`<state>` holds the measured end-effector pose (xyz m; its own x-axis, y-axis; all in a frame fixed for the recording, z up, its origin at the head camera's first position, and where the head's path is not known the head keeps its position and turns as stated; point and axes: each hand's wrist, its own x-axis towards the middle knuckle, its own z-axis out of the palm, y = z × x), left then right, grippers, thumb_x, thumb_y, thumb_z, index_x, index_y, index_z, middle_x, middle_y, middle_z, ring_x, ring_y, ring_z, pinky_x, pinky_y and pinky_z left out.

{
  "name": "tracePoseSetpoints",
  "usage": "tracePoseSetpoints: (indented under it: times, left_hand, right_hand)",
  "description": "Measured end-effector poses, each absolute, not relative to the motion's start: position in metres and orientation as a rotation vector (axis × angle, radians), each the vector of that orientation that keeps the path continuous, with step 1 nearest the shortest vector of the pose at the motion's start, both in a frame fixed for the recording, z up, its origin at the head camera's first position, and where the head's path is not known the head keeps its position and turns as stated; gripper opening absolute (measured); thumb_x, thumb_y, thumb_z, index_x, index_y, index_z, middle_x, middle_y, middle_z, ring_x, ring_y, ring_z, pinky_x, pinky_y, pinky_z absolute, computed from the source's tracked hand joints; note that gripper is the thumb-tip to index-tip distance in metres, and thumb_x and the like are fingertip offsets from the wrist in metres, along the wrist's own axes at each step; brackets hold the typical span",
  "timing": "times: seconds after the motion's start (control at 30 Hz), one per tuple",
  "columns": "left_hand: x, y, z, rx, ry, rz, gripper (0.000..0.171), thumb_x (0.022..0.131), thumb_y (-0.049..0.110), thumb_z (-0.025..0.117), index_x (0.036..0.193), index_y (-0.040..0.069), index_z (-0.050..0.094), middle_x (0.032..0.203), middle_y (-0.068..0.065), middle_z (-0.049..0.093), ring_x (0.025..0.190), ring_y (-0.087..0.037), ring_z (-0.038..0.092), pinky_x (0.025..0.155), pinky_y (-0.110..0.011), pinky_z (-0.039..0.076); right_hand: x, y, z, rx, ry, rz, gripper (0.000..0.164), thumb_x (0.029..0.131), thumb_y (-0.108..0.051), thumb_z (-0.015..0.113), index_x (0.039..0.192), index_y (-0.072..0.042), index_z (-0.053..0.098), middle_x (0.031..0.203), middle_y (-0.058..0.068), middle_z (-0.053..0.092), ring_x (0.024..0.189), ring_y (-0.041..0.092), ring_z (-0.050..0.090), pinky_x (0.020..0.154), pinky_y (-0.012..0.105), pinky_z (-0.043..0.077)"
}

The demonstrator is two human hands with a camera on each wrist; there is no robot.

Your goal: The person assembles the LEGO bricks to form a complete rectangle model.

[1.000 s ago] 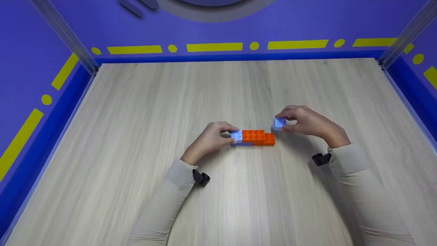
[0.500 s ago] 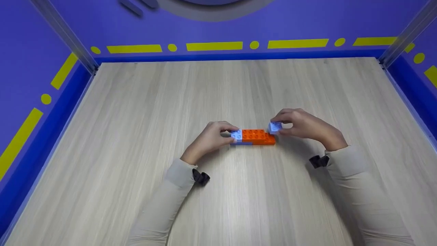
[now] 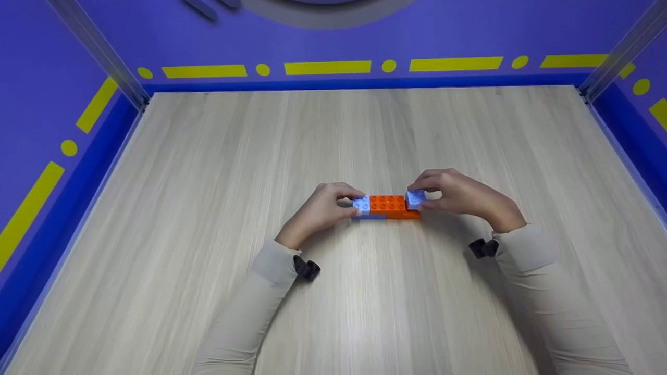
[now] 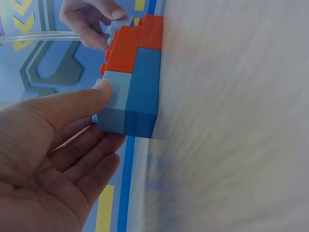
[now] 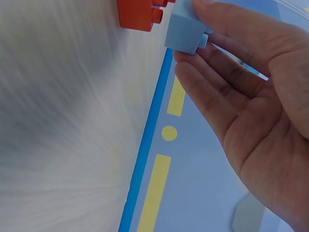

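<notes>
A two-layer row of toy building blocks lies on the table. Its bottom layer joins a darker blue block (image 4: pixel 142 92) to an orange block (image 5: pixel 135 15); on top are a light blue block (image 3: pixel 363 205) and another orange block (image 3: pixel 387 203). My left hand (image 3: pixel 324 211) pinches the light blue block at the row's left end between thumb and fingers. With thumb and fingertips, my right hand (image 3: pixel 458 195) grips a separate small light blue block (image 5: pixel 186 28). That block is held close over the studs at the right end, with a narrow gap showing in the right wrist view.
The row sits mid-table on a wood-grain tabletop (image 3: pixel 250 156). Blue panels (image 3: pixel 333 44) with yellow dashes and dots enclose the back and sides. Black wrist mounts (image 3: pixel 307 268) are strapped over both beige sleeves (image 3: pixel 245 312).
My right hand has carried the small light blue block left and toward me, from beside the row to over its right-end studs. My left hand keeps its grip in place.
</notes>
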<state>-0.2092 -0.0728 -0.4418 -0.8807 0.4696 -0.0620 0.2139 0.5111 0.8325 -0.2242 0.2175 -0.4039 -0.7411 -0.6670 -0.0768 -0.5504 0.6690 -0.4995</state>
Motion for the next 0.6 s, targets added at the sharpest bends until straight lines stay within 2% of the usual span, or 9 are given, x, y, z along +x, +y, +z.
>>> tracePoseSetpoints:
  times: [0.6]
  left_hand:
    - [-0.2095, -0.0732, -0.4407, 0.554, 2.462, 1.312, 0.034, 0.085, 0.006, 0.071, 0.119, 0.010, 0.069, 0.120, -0.004, 0.066, 0.112, -0.018, 0.060, 0.099, -0.031, 0.048]
  right_hand:
    - [-0.2229, 0.2126, -0.4067, -1.022, 2.620, -0.664, 0.031, 0.082, -0.001, 0.071, 0.113, -0.002, 0.070, 0.110, 0.009, 0.067, 0.103, 0.026, 0.065, 0.088, 0.043, 0.054]
